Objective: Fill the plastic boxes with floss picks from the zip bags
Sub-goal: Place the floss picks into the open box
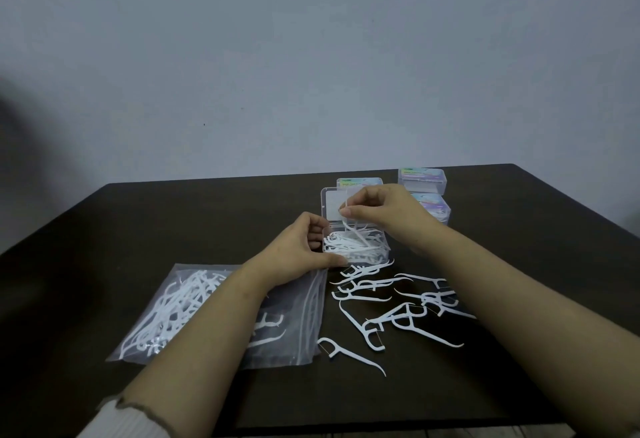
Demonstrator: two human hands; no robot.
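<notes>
— Nearest me?
— Bare table [433, 399], then zip bags [194, 306] and loose floss picks [398, 313].
— Hands?
— Left hand [304, 250] grips the open plastic box's [356, 247] left edge; right hand [384, 210] pinches a pick [348, 219] above it. Closed boxes [422, 179] line the far edge.

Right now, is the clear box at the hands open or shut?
Open: the clear box has its lid raised behind, with floss picks visible inside.

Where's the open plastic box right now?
Head view, table centre: the open plastic box sits between the left hand gripping its near-left corner and the right hand above it, loose floss picks just in front.
</notes>
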